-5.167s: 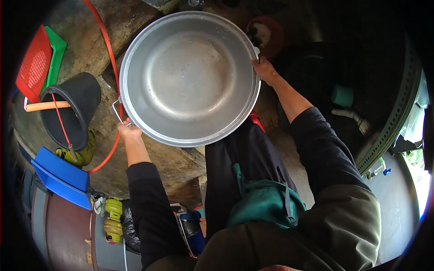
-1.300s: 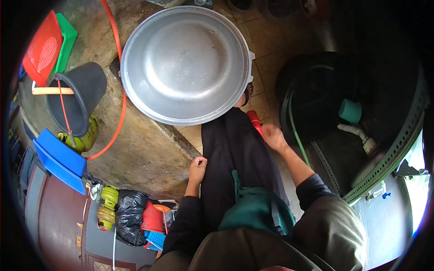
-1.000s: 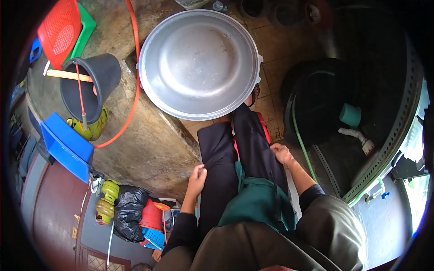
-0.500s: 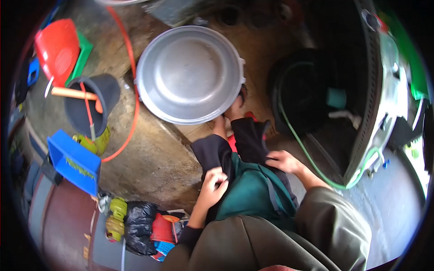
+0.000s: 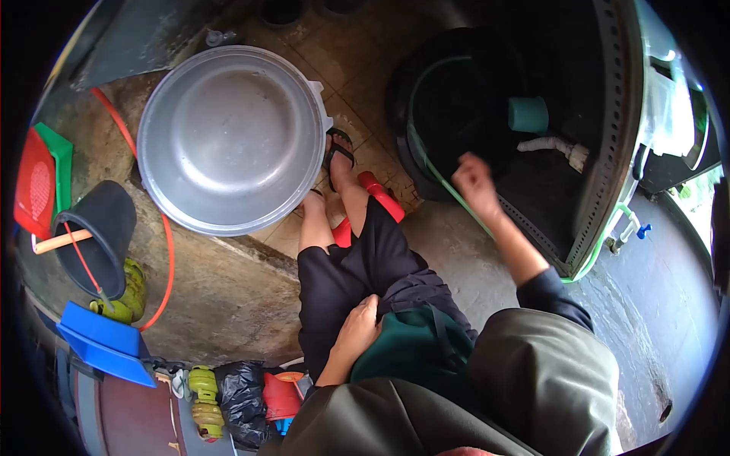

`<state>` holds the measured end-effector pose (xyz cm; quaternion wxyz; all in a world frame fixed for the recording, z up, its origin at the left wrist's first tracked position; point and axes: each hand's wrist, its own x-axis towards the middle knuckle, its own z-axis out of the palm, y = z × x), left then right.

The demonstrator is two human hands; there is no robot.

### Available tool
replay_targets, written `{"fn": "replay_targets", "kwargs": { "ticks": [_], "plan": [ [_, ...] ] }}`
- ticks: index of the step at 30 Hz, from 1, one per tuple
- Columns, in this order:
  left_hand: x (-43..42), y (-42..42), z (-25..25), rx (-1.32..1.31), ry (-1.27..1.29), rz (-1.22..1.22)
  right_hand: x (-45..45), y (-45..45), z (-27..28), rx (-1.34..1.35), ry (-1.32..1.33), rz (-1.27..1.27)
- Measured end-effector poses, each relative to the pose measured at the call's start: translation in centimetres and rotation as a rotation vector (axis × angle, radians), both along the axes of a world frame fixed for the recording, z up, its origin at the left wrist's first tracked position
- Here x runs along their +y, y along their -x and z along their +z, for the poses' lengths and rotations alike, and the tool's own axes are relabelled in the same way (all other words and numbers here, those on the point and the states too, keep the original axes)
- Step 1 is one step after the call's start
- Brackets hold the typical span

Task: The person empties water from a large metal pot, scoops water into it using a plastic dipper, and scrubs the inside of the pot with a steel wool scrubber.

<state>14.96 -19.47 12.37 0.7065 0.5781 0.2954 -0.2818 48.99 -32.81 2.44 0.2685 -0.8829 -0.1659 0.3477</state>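
My left hand (image 5: 359, 328) rests on my lap with its fingers curled, at the edge of the dark green cloth (image 5: 418, 342) over my dark trousers; whatever may be inside the fingers is hidden. My right hand (image 5: 475, 186) is raised by the rim of a large black tub (image 5: 407, 144). Its fingers look loosely closed, slightly blurred, and nothing shows in them. A green hose (image 5: 426, 156) passes close beside that hand. In front of my feet stands a wide metal basin (image 5: 236, 137) with side handles, and no contents show inside it.
A teal dipper (image 5: 528, 115) and a pale pipe (image 5: 547, 144) show at the tub. On the left are a dark bucket (image 5: 99, 235), a blue dustpan (image 5: 103, 338), a red colander (image 5: 34, 186) and an orange hose (image 5: 169, 266). A black bag (image 5: 242, 403) lies below. Perforated metal framing (image 5: 612, 152) borders the right.
My right hand has lifted off my thigh and moved forward toward the black tub. My left hand stays on my lap. The view has turned right, so the basin appears farther left.
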Motion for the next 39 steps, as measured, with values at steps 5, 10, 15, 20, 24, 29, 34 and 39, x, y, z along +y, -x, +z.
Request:
{"fn": "replay_targets", "kwargs": {
  "ticks": [5, 10, 15, 20, 24, 29, 34, 39],
  "plan": [
    [-0.5, -1.6, -0.8, 0.043, 0.003, -0.012, -8.4, -16.9, -7.7, -0.855, 0.704, 0.021],
    [0.3, -3.4, -1.5, 0.088, 0.099, -0.06, -9.4, -26.6, -8.1, -0.899, 0.867, 0.084],
    [1.0, -4.5, -2.2, 0.083, 0.099, -0.135, -10.3, -30.2, -9.7, -0.677, 0.805, -0.066],
    [1.6, -5.4, -2.3, 0.101, 0.128, -0.158, -12.9, -28.5, -11.3, -0.638, 0.519, -0.238],
    [2.3, -6.1, -2.1, 0.127, 0.154, -0.148, -12.1, -21.4, -10.2, -0.624, 0.585, -0.613],
    [2.3, -5.7, -2.3, 0.113, 0.161, -0.109, -8.5, -19.2, -12.8, -0.215, 0.345, -1.474],
    [2.4, -5.7, -2.3, 0.16, 0.191, -0.171, -13.5, -22.2, -23.0, -0.857, 0.944, -1.169],
    [2.0, -5.4, -2.4, 0.148, 0.178, -0.156, -8.8, -17.7, -18.5, -0.527, 0.437, -1.179]
  ]
}}
